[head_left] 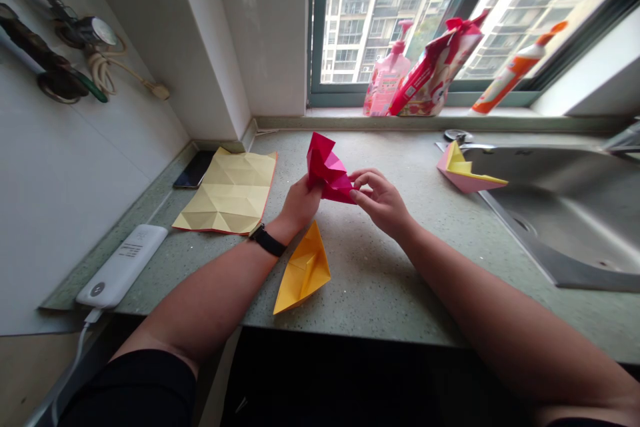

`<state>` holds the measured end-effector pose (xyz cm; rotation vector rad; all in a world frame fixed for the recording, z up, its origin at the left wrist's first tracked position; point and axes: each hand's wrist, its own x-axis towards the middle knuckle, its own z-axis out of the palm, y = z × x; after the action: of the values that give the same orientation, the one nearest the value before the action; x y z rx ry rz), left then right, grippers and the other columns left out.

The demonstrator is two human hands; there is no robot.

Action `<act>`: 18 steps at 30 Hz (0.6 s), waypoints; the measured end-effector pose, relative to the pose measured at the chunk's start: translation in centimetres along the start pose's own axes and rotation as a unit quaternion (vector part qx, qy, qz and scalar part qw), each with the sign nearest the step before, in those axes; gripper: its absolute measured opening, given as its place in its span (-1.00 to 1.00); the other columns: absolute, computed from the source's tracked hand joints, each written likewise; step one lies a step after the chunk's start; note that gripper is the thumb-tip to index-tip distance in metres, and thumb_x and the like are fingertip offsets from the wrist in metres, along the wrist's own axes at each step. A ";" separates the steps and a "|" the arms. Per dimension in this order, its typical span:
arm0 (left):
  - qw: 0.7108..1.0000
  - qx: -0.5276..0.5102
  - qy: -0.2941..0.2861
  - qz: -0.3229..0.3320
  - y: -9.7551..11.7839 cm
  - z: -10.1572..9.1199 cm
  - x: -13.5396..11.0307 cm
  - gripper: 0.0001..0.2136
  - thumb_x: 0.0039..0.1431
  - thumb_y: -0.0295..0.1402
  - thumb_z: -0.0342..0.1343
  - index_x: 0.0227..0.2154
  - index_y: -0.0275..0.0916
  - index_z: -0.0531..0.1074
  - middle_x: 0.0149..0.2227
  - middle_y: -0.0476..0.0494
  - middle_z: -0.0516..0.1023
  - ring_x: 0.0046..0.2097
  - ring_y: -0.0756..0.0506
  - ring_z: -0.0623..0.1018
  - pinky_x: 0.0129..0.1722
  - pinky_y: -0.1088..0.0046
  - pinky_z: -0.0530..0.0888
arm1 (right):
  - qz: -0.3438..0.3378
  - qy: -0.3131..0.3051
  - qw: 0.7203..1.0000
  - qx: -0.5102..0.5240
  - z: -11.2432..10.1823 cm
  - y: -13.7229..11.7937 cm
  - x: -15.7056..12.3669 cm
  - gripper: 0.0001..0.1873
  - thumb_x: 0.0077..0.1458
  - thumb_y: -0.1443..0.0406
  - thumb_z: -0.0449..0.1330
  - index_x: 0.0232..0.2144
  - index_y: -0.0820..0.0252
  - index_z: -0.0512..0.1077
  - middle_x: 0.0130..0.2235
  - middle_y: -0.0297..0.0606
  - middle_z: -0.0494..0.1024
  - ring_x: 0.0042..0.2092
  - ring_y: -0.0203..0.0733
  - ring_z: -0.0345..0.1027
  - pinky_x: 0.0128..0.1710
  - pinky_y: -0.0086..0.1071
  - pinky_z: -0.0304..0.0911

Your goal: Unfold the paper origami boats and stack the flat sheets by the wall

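Note:
Above the counter, a partly folded piece of magenta paper (pixel 331 173) is held between my two hands. My left hand (pixel 301 203), with a black watch at the wrist, grips its lower left side; some of those fingers are behind the paper. On the opposite side, my right hand (pixel 380 202) pinches the right corner between thumb and fingers. Below them a yellow-orange folded paper boat (pixel 304 269) lies on the counter near my left wrist. To the left, a creased pale yellow sheet (pixel 230 190) with a reddish edge is spread flat.
A pink and yellow paper boat (pixel 467 173) rests at the edge of the steel sink (pixel 550 213). A phone (pixel 195 169) lies partly under the creased sheet, and a white power bank (pixel 123 265) with a cable is at left. Bottles and a red bag (pixel 435 70) stand on the windowsill.

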<state>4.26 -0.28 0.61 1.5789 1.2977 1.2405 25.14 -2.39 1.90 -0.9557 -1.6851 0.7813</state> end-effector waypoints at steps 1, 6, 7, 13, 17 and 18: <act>1.000 0.011 0.006 0.000 0.0 0.0 0.0 -0.80 0.29 -0.30 0.14 -0.15 -0.20 0.63 -0.16 -0.18 0.73 -0.13 -0.21 0.63 -0.14 0.30 0.49 | -0.001 -0.003 1.000 0.004 0.0 -0.1 0.0 -0.63 0.23 -0.07 0.38 -0.34 0.04 0.46 0.01 -0.17 0.53 0.11 0.01 0.47 -0.01 -0.08 0.61; 0.999 -0.011 0.005 -0.042 -0.4 -0.1 0.5 -0.78 0.33 -0.20 0.13 -0.22 -0.22 0.60 -0.23 -0.22 0.71 -0.25 -0.19 0.61 -0.27 0.33 0.47 | 0.002 0.012 1.000 0.019 0.0 -0.2 0.0 -0.66 0.23 -0.04 0.36 -0.33 0.03 0.43 0.01 -0.16 0.54 0.12 0.02 0.47 -0.02 -0.11 0.57; 0.998 -0.028 0.001 -0.057 -0.4 -0.1 0.6 -0.77 0.33 -0.18 0.13 -0.22 -0.22 0.59 -0.24 -0.22 0.71 -0.27 -0.18 0.61 -0.29 0.34 0.47 | 0.009 0.023 0.999 0.024 -0.1 -0.1 0.1 -0.67 0.23 -0.03 0.35 -0.33 0.03 0.42 0.00 -0.17 0.56 0.10 0.01 0.48 -0.02 -0.10 0.56; 0.984 -0.132 -0.015 -0.117 0.5 -0.2 0.6 -0.76 0.27 -0.18 0.17 -0.17 -0.24 0.58 -0.16 -0.27 0.75 -0.28 -0.16 0.66 -0.28 0.35 0.52 | 0.117 0.112 0.984 0.079 -0.7 2.0 0.8 -0.70 0.19 0.00 0.30 -0.29 0.01 0.34 -0.20 -0.30 0.58 -0.15 -0.09 0.55 -0.12 -0.13 0.56; 0.980 -0.156 -0.035 -0.117 0.6 -0.3 0.5 -0.76 0.24 -0.22 0.18 -0.18 -0.26 0.60 -0.15 -0.29 0.76 -0.27 -0.16 0.66 -0.25 0.33 0.54 | 0.192 0.125 0.969 0.095 -1.2 3.2 1.2 -0.66 0.16 -0.01 0.31 -0.31 0.00 0.28 -0.23 -0.32 0.60 -0.14 -0.06 0.59 -0.21 -0.17 0.59; 0.981 -0.155 -0.037 -0.114 0.5 -0.2 0.5 -0.77 0.23 -0.23 0.18 -0.19 -0.26 0.60 -0.17 -0.29 0.76 -0.27 -0.16 0.66 -0.26 0.33 0.54 | 0.203 0.123 0.966 0.100 -1.2 3.2 1.3 -0.64 0.15 -0.02 0.32 -0.31 0.00 0.27 -0.23 -0.32 0.61 -0.15 -0.06 0.59 -0.22 -0.18 0.58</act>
<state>4.16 0.09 1.23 1.2092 1.1399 1.1628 26.80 0.35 0.08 -1.2165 -1.1842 1.0326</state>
